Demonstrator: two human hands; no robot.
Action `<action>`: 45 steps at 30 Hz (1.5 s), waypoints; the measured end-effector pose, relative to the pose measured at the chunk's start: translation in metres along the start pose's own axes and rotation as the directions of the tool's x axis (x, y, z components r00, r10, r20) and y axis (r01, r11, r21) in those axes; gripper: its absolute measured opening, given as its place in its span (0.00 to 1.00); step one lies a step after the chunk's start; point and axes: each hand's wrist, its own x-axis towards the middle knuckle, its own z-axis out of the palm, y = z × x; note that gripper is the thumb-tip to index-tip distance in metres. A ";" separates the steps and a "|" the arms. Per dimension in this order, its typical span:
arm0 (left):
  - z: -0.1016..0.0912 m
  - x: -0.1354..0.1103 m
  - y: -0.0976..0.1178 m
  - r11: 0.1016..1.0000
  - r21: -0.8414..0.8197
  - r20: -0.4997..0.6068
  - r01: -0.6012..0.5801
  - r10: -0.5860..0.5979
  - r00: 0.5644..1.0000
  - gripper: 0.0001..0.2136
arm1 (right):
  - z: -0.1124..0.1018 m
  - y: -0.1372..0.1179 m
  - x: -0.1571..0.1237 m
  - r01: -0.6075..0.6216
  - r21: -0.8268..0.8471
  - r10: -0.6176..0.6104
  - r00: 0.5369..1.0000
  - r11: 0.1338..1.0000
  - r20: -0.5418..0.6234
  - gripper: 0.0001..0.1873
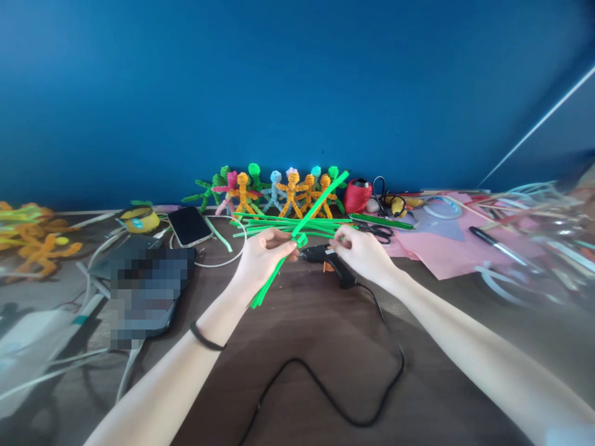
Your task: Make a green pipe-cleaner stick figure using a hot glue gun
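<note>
Bright green pipe cleaners (320, 203) are pinched between the thumb and fingers of my left hand (267, 251). A small coil is wound around their middle; one long end points up and right, and several ends hang below the hand. My right hand (365, 251) is to the right with its fingers curled together, just over a black hot glue gun (341, 269). Whether those fingers hold anything is hidden. Behind both hands lies a pile of loose green pipe cleaners (264, 226).
Pipe-cleaner figures (292, 192) stand along the blue wall beside a red spool (357, 197). Scissors (383, 233), pink sheets (441, 254) and a marker (497, 243) lie right. Left are a phone (189, 226), a dark device (176, 297) and cables. A black cord (320, 387) crosses the front.
</note>
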 end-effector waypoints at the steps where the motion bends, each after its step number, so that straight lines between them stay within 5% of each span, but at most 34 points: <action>1: 0.000 0.000 -0.001 1.000 0.025 0.008 0.000 0.000 1.000 0.06 | -0.002 0.000 0.001 0.045 0.203 -0.049 0.999 0.978 0.011 0.09; 4: 0.002 -0.001 -0.004 0.995 0.101 0.042 -0.011 0.007 0.999 0.06 | -0.006 -0.005 0.001 0.102 0.685 -0.208 0.975 0.721 0.074 0.20; 7: 0.003 -0.003 -0.008 0.981 0.190 0.111 -0.050 0.029 0.993 0.06 | -0.008 -0.013 -0.003 0.126 0.820 -0.299 0.953 0.558 0.057 0.19; 10: 0.002 -0.003 -0.010 0.975 0.213 0.132 -0.059 0.032 0.991 0.05 | -0.010 -0.018 -0.008 0.182 0.812 -0.325 0.946 0.555 0.011 0.09; 14: 0.002 -0.002 -0.009 0.984 0.178 0.104 -0.027 0.009 0.995 0.06 | -0.012 -0.017 -0.012 0.160 0.780 -0.371 0.923 0.606 0.099 0.07; 20: 0.003 -0.003 -0.004 0.992 0.125 0.066 0.003 -0.011 0.998 0.07 | -0.011 -0.012 -0.010 -0.065 0.909 -0.393 0.887 0.412 0.242 0.11; 29: 0.005 -0.004 -0.002 0.999 0.017 0.013 0.049 -0.049 0.999 0.09 | -0.009 -0.015 -0.009 -0.075 0.799 -0.278 0.915 0.596 0.294 0.10; 45: 0.005 -0.003 -0.004 1.000 0.013 0.002 0.027 -0.027 1.000 0.07 | -0.007 -0.018 -0.010 -0.058 0.851 -0.296 0.923 0.522 0.245 0.13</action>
